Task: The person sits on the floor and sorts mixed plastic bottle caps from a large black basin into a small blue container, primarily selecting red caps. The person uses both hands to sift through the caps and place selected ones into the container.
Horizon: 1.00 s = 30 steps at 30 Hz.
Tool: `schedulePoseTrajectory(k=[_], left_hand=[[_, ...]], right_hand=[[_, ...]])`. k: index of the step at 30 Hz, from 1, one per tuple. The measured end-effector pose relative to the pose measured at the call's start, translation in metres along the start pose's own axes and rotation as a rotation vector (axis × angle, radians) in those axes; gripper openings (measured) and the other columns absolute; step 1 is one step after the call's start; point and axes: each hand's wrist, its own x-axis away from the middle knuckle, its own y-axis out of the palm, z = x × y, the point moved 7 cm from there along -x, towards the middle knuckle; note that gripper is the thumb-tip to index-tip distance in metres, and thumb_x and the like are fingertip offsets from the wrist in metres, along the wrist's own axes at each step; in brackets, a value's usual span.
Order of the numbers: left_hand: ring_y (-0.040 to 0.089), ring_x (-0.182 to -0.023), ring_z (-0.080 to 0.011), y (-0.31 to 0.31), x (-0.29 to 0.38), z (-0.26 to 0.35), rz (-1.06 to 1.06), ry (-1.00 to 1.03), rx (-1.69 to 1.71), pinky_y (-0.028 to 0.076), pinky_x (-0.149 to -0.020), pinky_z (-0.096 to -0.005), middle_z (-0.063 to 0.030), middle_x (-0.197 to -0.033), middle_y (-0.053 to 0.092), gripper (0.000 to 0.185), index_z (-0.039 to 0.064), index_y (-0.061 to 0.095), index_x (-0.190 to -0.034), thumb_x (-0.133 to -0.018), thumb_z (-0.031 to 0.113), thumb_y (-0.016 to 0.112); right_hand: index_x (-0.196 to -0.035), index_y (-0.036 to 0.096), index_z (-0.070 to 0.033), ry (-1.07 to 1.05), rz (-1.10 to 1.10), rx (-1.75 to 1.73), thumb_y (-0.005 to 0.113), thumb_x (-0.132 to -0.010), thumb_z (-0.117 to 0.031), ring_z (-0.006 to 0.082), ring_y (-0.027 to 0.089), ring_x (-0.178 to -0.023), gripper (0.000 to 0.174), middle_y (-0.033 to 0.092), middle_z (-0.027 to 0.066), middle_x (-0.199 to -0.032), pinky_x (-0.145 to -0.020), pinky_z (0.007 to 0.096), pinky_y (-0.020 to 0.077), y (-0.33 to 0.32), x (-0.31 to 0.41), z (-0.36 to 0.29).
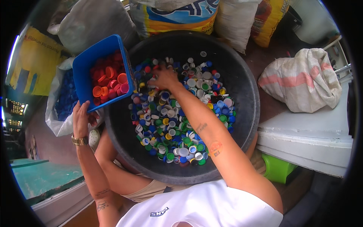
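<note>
My left hand (82,115) grips the near corner of a blue plastic bin (97,46), tilted at the left rim of a large black tub (244,113). Red, orange and pink bottle caps (109,85) fill the bottom of the bin. Inside the tub lies a spread of mixed plastic bottle caps (170,122), mostly white, blue and green, with some yellow and red. My right hand (164,78) reaches among the caps at the tub's far left part, fingers spread and blurred. Whether a cap is between those fingers is hard to see.
A white sack of blue caps (66,96) stands open behind the bin. Full sacks (181,20) line the tub's far side. A white woven sack with red stripes (303,81) rests at the right by a white ledge (303,127). A green container (278,168) sits below it.
</note>
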Motion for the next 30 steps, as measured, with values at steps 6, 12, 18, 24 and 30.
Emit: schedulePoseTrajectory(k=[6, 12, 18, 24, 30], left_hand=[[0.063, -0.048, -0.0147, 0.004, 0.01, -0.031, -0.012, -0.002, 0.13, 0.047, -0.039, -0.0257, -0.0062, -0.071, 0.067, 0.025, 0.006, 0.061, -0.107, -0.103, 0.031, 0.06], [0.062, -0.05, -0.0117, 0.008, 0.015, -0.043, -0.034, 0.053, 0.204, 0.046, -0.041, -0.0242, -0.0052, -0.071, 0.067, 0.024, 0.006, 0.061, -0.105, -0.104, 0.03, 0.06], [0.064, -0.052, -0.0143, -0.03, 0.027, -0.044, 0.116, 0.074, 0.285, 0.048, -0.041, -0.026, -0.0067, -0.071, 0.066, 0.023, 0.005, 0.061, -0.104, -0.102, 0.029, 0.062], [0.065, -0.053, -0.0154, -0.043, 0.032, -0.055, 0.164, 0.067, 0.366, 0.05, -0.042, -0.0272, -0.0064, -0.072, 0.067, 0.024, 0.006, 0.062, -0.103, -0.102, 0.03, 0.063], [0.065, -0.056, -0.0137, -0.03, 0.035, -0.06, 0.09, 0.051, 0.367, 0.048, -0.045, -0.0245, -0.0059, -0.074, 0.067, 0.024, 0.006, 0.063, -0.105, -0.103, 0.03, 0.061]], right_hand=[[-0.136, 0.069, -0.027, -0.202, -0.304, 0.065, 0.077, -0.074, -0.057, 0.0483, 0.048, -0.137, 0.069, 0.056, 0.014, -0.146, -0.107, 0.0712, 0.0401, 0.001, 0.142, -0.051], [-0.127, 0.073, -0.012, -0.135, -0.258, -0.416, 0.074, -0.086, -0.023, 0.0245, 0.067, -0.118, 0.043, 0.068, 0.0104, -0.129, -0.098, 0.0369, 0.0532, -0.062, 0.103, 0.013], [-0.124, 0.076, -0.016, -0.082, 0.009, -0.395, 0.076, -0.086, -0.042, 0.0331, 0.071, -0.109, 0.046, 0.073, 0.0168, -0.118, -0.097, 0.0431, 0.0544, -0.002, -0.058, 0.023], [-0.13, 0.074, -0.02, -0.131, -0.245, 0.031, 0.076, -0.077, -0.067, 0.0422, 0.056, -0.133, 0.071, 0.058, 0.0235, -0.144, -0.111, 0.0511, 0.0463, 0.115, -0.036, -0.064], [-0.133, 0.071, -0.015, -0.445, -0.568, -0.05, 0.078, -0.081, -0.056, 0.0394, 0.059, -0.128, 0.066, 0.063, 0.0217, -0.135, -0.107, 0.0482, 0.0493, 0.08, 0.079, -0.095]])
